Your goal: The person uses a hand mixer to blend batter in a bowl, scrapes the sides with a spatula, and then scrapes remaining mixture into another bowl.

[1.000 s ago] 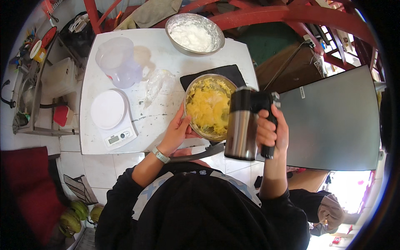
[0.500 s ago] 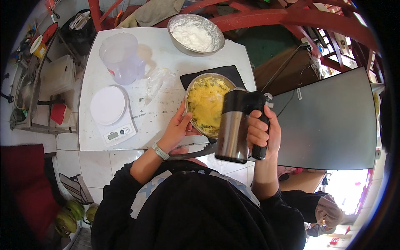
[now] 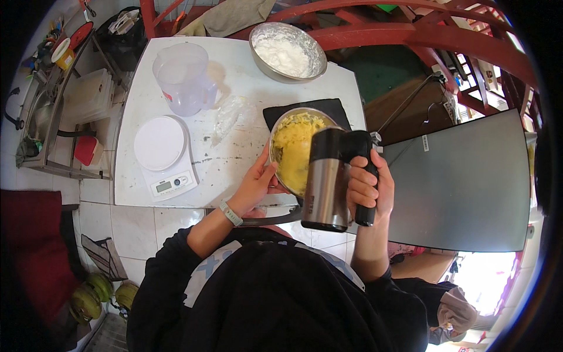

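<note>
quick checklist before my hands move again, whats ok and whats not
1. Left hand steadying the mixing bowl at its left side: ok.
2. Right hand wrapped around the black handle of the hand mixer: ok.
3. Beaters down in the yellow mixture: cannot tell, the mixer body hides them.
4. Clear view of the whole mixture: not ok, the mixer covers the right part of the bowl.
5. Kitchen scale and plastic jug apart from the bowl: ok, both stand to its left.
6. Bowl base fully on the black mat: cannot tell, the base is hidden.
</note>
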Demonstrator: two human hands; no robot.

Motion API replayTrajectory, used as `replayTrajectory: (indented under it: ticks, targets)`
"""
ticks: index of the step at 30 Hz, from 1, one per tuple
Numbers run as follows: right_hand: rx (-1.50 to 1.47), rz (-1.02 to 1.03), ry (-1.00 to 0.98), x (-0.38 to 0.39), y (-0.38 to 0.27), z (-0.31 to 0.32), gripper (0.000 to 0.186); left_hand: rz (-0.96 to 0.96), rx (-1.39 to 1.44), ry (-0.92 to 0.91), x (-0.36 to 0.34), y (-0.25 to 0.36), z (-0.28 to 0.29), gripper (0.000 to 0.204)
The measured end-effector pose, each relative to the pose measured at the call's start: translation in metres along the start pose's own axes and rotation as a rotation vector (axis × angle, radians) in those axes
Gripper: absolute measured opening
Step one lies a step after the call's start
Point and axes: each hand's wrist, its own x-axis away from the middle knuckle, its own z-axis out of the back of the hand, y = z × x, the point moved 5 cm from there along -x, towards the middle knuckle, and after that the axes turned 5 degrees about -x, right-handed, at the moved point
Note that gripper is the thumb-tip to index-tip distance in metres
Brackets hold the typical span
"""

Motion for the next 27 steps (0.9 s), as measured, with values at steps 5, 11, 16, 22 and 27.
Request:
replayTrajectory:
  ticks: [5,11,16,22,27]
  targets:
    - [0.094,0.205,-0.045,-0.024,-0.022,0.01,0.03,0.009,0.006,0.031,-0.002,0.001,-0.005,0.058]
    - [0.114,0.063,0.047,0.003,-0.014,0.004,0.032,0.01,-0.059,-0.003,0.001,0.0,-0.002,0.058]
    - [0.035,0.071,-0.033,-0.016,-0.018,0.01,0.033,-0.014,0.009,-0.011,-0.001,0.0,-0.003,0.058]
    - [0.257,0.172,0.062,-0.013,-0.025,0.01,0.032,0.011,-0.055,-0.003,0.003,0.0,-0.004,0.057]
    - [0.143,0.095,-0.079,-0.025,-0.014,0.011,0.03,-0.037,-0.122,0.022,-0.001,0.001,0.0,0.059]
